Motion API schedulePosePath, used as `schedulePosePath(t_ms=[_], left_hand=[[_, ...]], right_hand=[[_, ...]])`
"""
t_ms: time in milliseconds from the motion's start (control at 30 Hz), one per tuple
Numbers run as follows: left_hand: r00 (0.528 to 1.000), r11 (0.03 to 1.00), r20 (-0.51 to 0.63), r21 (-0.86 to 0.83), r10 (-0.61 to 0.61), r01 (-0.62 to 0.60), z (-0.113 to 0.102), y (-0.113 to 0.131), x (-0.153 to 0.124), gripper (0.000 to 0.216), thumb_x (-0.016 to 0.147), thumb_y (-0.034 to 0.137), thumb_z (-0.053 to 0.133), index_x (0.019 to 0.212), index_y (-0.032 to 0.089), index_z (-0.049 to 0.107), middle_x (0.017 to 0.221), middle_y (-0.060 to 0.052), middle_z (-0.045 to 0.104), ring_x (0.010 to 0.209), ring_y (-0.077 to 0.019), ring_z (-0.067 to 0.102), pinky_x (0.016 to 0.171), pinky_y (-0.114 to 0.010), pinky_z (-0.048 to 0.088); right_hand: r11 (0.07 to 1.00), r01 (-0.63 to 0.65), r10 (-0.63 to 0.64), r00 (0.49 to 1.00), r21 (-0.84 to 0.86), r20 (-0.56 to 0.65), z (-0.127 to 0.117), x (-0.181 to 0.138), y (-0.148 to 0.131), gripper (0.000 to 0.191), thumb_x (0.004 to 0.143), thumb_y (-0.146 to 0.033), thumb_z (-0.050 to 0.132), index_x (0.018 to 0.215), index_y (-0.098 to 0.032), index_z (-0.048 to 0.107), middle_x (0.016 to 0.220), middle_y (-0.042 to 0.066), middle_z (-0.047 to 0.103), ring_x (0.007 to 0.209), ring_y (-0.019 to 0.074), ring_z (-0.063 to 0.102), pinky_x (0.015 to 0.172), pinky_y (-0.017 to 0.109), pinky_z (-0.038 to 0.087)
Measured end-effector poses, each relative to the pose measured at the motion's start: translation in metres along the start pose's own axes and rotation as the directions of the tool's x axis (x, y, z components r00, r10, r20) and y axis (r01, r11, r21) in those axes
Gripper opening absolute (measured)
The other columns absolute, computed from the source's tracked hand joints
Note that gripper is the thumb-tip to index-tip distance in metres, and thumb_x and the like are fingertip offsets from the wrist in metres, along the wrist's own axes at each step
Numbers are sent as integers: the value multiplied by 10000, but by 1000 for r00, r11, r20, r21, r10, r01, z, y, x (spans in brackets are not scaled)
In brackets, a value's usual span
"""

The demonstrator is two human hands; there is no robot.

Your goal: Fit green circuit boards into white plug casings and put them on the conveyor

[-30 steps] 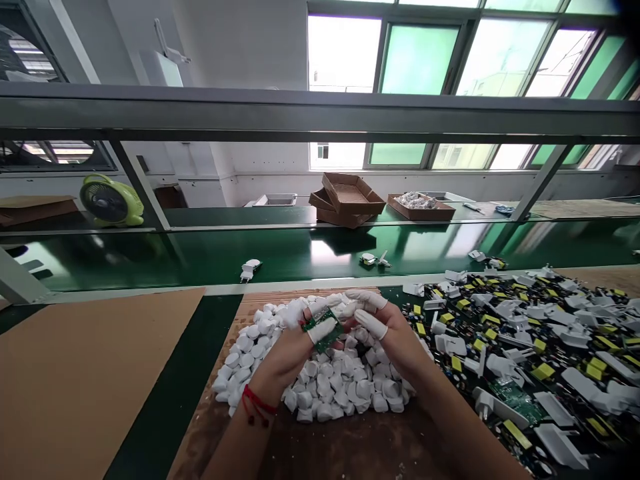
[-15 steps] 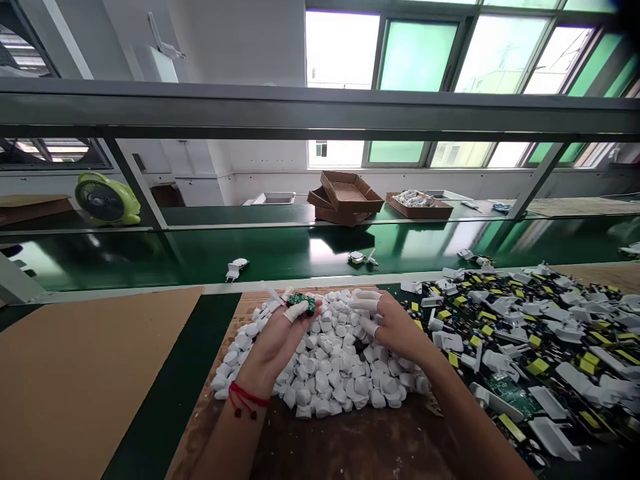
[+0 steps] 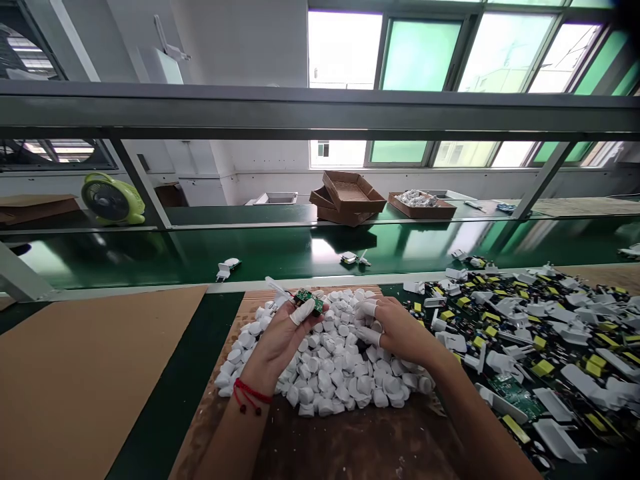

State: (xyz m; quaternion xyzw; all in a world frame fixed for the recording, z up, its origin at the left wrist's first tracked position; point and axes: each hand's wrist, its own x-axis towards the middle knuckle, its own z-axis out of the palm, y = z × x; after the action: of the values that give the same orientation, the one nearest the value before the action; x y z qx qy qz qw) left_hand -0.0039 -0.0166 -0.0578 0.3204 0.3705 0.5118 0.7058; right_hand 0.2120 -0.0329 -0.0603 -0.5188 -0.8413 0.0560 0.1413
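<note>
My left hand [image 3: 281,339], with white finger cots and a red string at the wrist, pinches a small green circuit board [image 3: 306,299] above a heap of white plastic caps [image 3: 330,373]. My right hand [image 3: 395,330], also in finger cots, rests on the right side of the heap with its fingertips closed on one white cap [image 3: 367,313]. The heap lies on a brown cardboard sheet [image 3: 350,447].
A spread of circuit boards and white charger shells [image 3: 540,340] fills the right. A cardboard sheet [image 3: 85,380] lies at the left. On the green conveyor belt [image 3: 280,253] sit loose plug parts [image 3: 225,268]. Behind it are cardboard trays [image 3: 350,197] and a green fan [image 3: 113,199].
My hands were together over the heap. The left hand has drawn away to the left with the circuit board, and the right hand has dropped onto the caps and closed on one.
</note>
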Motion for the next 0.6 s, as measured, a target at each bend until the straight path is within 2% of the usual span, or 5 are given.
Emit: schedulePosePath(t_ms=[67, 200, 267, 400, 600], left_hand=[[1000, 1000, 3, 10, 0, 0, 0, -1, 0, 67, 873, 70, 562, 870, 120, 607, 902, -56, 684, 846, -171, 697, 717, -236, 589], [1000, 1000, 19, 15, 6, -6, -1, -2, 2, 56, 877, 87, 562, 871, 119, 608, 898, -58, 670, 852, -174, 688, 716, -244, 585], [1000, 1000, 30, 15, 6, -7, -1, -2, 2, 63, 880, 86, 555, 862, 118, 605, 881, -57, 663, 841, -170, 683, 701, -241, 580], [1000, 1000, 8, 18, 5, -5, -1, -2, 1, 89, 893, 91, 531, 844, 123, 598, 853, -54, 652, 806, -163, 674, 656, -244, 569], [1000, 1000, -10, 17, -1, 2, -1, -1, 1, 83, 877, 81, 552, 825, 132, 593, 826, -44, 647, 777, -162, 671, 607, -242, 551]], right_hand=[[1000, -7, 7, 1000, 17, -3, 0, 0, 0, 64, 834, -195, 587, 853, -152, 631, 860, 102, 658, 904, 263, 584, 857, 413, 437], [999, 41, -42, 999, -31, -25, 7, 0, 4, 89, 805, -150, 590, 851, -142, 666, 1004, 158, 666, 1206, 338, 467, 975, 463, 381], [996, 65, -67, 998, -63, -23, 10, 1, 6, 113, 811, -149, 583, 853, -149, 688, 1033, 163, 668, 1269, 344, 415, 1015, 482, 346], [994, 105, -107, 993, -24, -59, 10, 2, 6, 104, 844, -210, 590, 845, -188, 691, 962, 115, 682, 1153, 302, 507, 966, 446, 381], [998, 53, -51, 998, 35, -45, 2, 1, 1, 85, 835, -230, 614, 786, -177, 658, 829, 87, 658, 899, 256, 587, 830, 379, 427]])
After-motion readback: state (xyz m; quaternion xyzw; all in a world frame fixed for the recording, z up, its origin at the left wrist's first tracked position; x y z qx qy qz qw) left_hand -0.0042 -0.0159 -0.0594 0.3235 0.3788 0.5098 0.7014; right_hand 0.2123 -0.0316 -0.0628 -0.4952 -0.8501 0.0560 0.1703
